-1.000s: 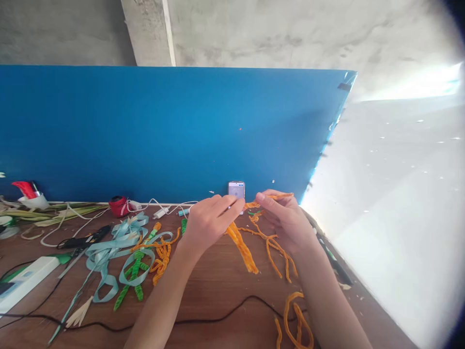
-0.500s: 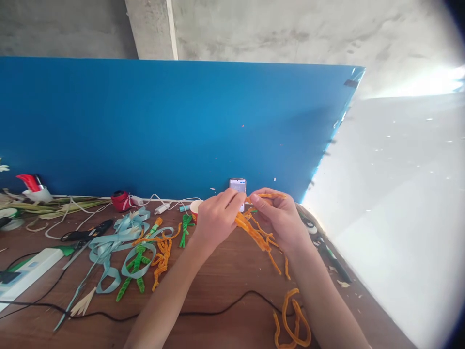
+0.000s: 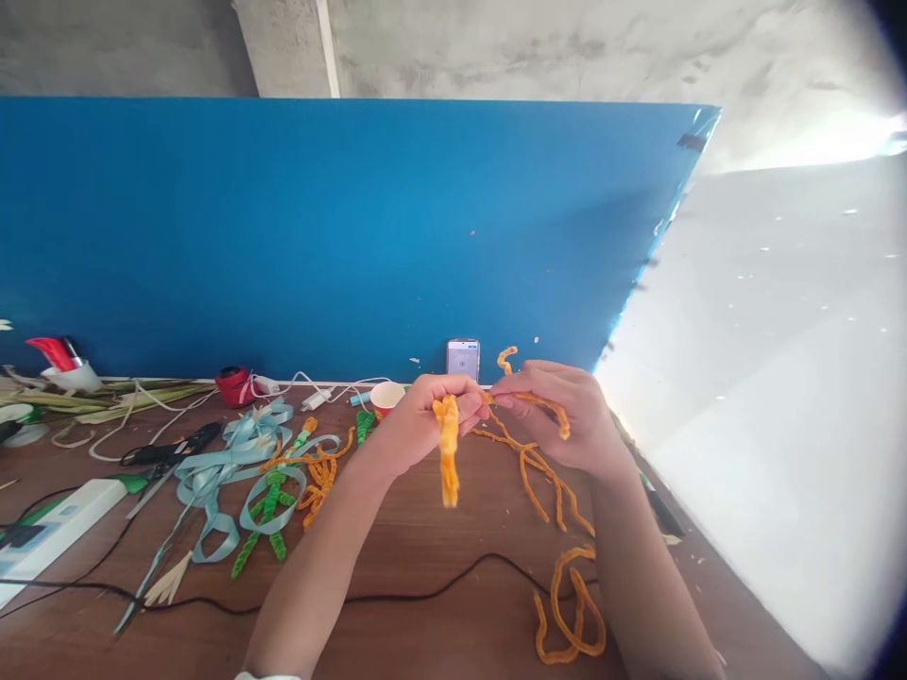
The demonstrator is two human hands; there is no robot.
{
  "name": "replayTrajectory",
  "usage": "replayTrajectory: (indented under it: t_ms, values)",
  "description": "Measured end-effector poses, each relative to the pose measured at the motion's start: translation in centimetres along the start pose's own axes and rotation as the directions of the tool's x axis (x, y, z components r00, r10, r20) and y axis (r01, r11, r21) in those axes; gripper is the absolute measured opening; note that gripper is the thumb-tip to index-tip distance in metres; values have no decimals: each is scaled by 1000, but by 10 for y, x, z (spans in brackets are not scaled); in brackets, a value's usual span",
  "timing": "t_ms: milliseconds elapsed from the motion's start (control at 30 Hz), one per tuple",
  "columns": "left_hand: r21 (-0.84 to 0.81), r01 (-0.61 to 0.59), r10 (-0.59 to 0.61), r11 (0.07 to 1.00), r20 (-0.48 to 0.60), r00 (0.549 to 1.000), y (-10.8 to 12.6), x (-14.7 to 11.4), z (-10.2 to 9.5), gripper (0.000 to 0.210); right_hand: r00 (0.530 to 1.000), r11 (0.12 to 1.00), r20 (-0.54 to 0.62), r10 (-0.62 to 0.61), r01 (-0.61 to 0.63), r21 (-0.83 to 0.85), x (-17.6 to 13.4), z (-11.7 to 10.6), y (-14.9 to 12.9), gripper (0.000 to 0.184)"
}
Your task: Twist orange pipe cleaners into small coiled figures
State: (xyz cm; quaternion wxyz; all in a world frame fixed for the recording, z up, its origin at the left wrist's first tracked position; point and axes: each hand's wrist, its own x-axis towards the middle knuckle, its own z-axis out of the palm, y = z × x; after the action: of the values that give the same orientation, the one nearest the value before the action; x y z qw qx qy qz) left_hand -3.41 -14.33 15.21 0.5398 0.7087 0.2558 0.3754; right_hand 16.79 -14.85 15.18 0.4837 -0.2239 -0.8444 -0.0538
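Observation:
My left hand is closed on a bundle of orange pipe cleaners, whose thick end hangs below the fingers. Close beside it, my right hand pinches an orange strand where it leaves the left fingertips. That strand's loose end curves over the right fingers. More thin orange strands dangle under the right hand toward the table. A loose coiled orange pipe cleaner lies on the table near the right forearm. Left of the hands are an orange twisted figure and a green one.
Against the blue panel leans a phone. A paper cup stands behind the left hand. Tangled light blue ribbon, a glue gun and a white power strip fill the left side. A black cable crosses the front.
My left hand has turned, so the bundle's thick end now hangs straight down on its near side. The right hand has shifted slightly, and the strand in it bends differently.

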Motion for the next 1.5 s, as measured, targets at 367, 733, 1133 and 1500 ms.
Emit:
replayTrajectory:
  t_ms: [367,733,1133,1500]
  values:
    - [211,-125,146,969,-91,985,-7,4,-7,29,986,983,3,169,-168,69,-3,-1,3,9]
    - [832,-304,619,464,-59,783,-14,4,-21,21,927,931,-88,364,-363,21,-3,-4,18,15]
    - [812,-382,733,441,-81,675,-23,4,-14,17,952,956,91,291,-287,-58,3,11,-14,21]
    - [786,60,-190,615,74,979,-55,22,-58,25,940,936,-50,339,-342,-87,-1,11,-2,22]
